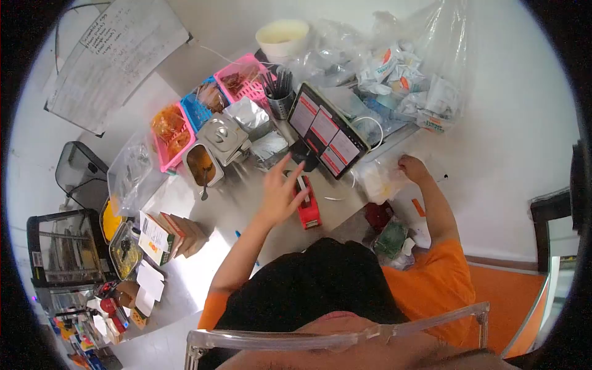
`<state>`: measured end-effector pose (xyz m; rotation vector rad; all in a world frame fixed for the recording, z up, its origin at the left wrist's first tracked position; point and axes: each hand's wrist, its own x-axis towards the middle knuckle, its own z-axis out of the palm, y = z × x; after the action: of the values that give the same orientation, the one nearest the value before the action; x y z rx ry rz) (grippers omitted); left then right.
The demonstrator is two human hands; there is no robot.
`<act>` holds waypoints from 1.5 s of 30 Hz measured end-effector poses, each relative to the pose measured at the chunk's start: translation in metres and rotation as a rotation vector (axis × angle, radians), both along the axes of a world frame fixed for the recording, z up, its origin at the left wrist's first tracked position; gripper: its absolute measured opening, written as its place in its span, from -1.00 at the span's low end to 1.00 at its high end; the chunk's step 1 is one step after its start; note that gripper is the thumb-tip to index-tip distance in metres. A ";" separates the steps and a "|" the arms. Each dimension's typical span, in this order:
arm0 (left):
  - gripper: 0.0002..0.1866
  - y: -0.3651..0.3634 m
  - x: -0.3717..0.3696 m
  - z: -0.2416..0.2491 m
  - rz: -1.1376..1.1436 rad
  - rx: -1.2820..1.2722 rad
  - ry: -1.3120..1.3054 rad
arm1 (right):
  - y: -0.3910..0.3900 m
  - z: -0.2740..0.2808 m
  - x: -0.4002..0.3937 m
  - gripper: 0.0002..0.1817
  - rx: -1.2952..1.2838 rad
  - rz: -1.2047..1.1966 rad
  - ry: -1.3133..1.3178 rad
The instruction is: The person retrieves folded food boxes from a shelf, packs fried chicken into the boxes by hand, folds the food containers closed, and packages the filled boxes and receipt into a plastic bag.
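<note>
My left hand (pixel 282 194) is open, its fingers spread in front of the tablet (pixel 327 131). Just under those fingers lies a long red device (pixel 309 209) that looks like a tape dispenser. At the table's right end, my right hand (pixel 413 168) has its fingers closed on the edge of a clear plastic bag (pixel 380 179). Something pale shows through that bag. The tablet leans on a dark stand and displays red and white panels. A small thin light-coloured piece (pixel 334 198) rests beside the red device.
Behind my left hand stand a metal pan with brown sauce (pixel 201 165), a lidded steel container (pixel 224 139), pink and blue baskets (pixel 197 111) and a cutlery cup (pixel 280 105). Wrapped packs in a big clear bag (pixel 425 92) fill the back right. Booklet-like cartons (pixel 163 235) stand left.
</note>
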<state>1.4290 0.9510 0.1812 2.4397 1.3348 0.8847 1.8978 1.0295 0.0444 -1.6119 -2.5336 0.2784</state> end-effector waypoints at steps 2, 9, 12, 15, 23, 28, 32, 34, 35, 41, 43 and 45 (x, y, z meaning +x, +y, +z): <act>-0.38 0.046 0.034 -0.016 0.001 0.044 0.046 | -0.013 0.022 -0.010 -0.88 0.012 -0.098 0.062; -0.41 0.090 0.059 -0.063 0.124 0.048 0.234 | -0.053 0.114 -0.032 -0.87 0.066 -0.236 0.481; -0.63 0.068 0.040 -0.058 0.111 0.034 0.121 | -0.093 0.162 -0.049 -0.82 0.265 -0.314 0.868; -0.68 0.034 0.031 -0.034 -0.007 -0.260 -0.161 | -0.136 0.203 -0.105 -0.78 0.447 -0.376 0.866; -0.55 -0.099 -0.011 0.016 -0.252 -1.084 -1.209 | -0.201 0.183 -0.335 -0.85 0.510 0.157 0.918; -0.59 -0.143 -0.087 0.047 0.066 -0.205 -0.354 | -0.212 0.201 -0.371 -0.70 0.363 0.139 0.835; -0.61 -0.183 -0.136 0.087 -0.251 -0.187 0.120 | -0.209 0.215 -0.398 -0.65 0.584 0.216 0.349; -0.65 -0.207 -0.156 0.094 -0.171 -0.105 0.020 | -0.193 0.184 -0.404 -0.66 0.426 0.432 0.427; -0.67 -0.218 -0.167 0.094 -0.133 -0.059 -0.028 | -0.188 0.174 -0.404 -0.66 0.350 0.536 0.464; -0.92 -0.265 -0.230 0.058 0.400 -0.263 -0.690 | -0.190 0.217 -0.379 -0.85 -0.938 0.699 0.586; -0.97 -0.275 -0.238 0.037 0.516 -0.266 -0.636 | -0.169 0.199 -0.362 -0.86 -0.963 0.465 0.764; -0.94 -0.282 -0.239 0.020 0.654 -0.345 -0.829 | -0.121 0.166 -0.359 -0.81 -0.737 0.198 0.983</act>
<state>1.1903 0.6694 0.2012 1.1272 1.7110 1.4300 1.5388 0.9081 0.2102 -0.9149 -1.8300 1.6810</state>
